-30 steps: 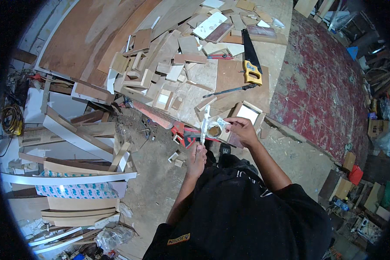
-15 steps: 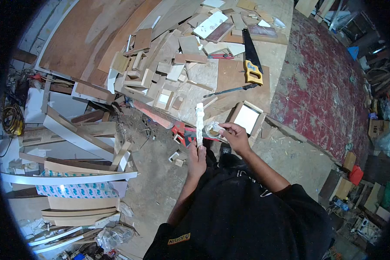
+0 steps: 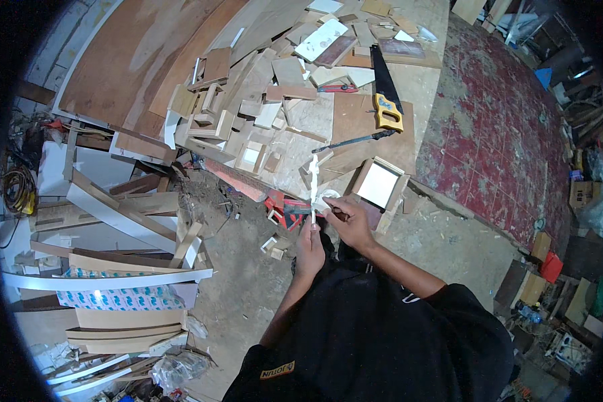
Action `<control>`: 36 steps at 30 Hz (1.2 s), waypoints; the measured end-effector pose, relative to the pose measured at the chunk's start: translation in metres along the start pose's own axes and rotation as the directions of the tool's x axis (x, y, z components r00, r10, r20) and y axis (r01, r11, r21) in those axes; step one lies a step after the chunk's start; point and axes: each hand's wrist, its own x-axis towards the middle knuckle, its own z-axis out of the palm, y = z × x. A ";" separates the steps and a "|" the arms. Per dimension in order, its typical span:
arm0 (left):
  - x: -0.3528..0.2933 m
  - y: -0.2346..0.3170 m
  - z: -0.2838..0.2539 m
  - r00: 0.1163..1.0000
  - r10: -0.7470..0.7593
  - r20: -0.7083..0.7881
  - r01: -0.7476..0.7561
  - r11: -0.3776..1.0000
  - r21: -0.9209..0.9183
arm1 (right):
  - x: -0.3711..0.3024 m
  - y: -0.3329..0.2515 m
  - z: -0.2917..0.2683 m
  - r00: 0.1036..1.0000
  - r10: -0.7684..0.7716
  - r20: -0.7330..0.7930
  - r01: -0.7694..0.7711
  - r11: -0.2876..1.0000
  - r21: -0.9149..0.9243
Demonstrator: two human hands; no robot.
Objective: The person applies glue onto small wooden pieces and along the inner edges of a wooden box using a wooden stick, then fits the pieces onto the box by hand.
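My left hand (image 3: 310, 246) grips the lower end of a thin white strip (image 3: 313, 184) and holds it upright in front of me. My right hand (image 3: 347, 221) is closed around a small dark-handled tool whose tip touches the strip's lower part. A small round white container (image 3: 328, 196) sits just behind my right hand. Both hands hover over the edge of a low wooden work surface (image 3: 355, 120) strewn with offcuts.
A yellow-handled handsaw (image 3: 384, 94) and a long thin dark tool (image 3: 352, 141) lie on the boards ahead. A square wooden frame with a white panel (image 3: 378, 183) rests to the right. Red tool (image 3: 289, 206) below the strip. Stacked curved white planks (image 3: 107, 281) stand left.
The white strip has turned from tilted across my hands to upright, and my right hand has shifted down to its lower part.
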 end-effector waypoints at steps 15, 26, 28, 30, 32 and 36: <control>0.005 -0.001 0.003 0.932 -0.361 -0.003 0.332 0.859 -0.391 | -0.001 -0.003 0.007 0.976 -0.194 -0.096 0.200 0.978 0.057; 0.018 0.021 0.002 0.961 -0.272 0.057 0.265 0.836 -0.480 | 0.004 0.009 0.013 1.000 -0.005 0.000 0.005 0.938 0.346; 0.018 0.022 -0.002 0.947 -0.291 0.137 0.318 0.788 -0.528 | 0.003 0.010 0.013 1.000 0.009 -0.003 -0.008 0.936 0.353; 0.019 0.020 -0.004 0.950 -0.277 0.140 0.310 0.810 -0.498 | 0.001 0.012 0.016 1.000 0.020 -0.010 -0.015 0.936 0.352; 0.019 0.019 -0.005 0.955 -0.263 0.140 0.298 0.832 -0.468 | 0.001 0.013 0.018 0.999 0.029 -0.015 -0.022 0.936 0.351; 0.015 0.023 -0.001 0.956 -0.247 0.157 0.292 0.813 -0.504 | 0.011 0.018 0.019 0.998 0.029 -0.056 -0.008 0.940 0.341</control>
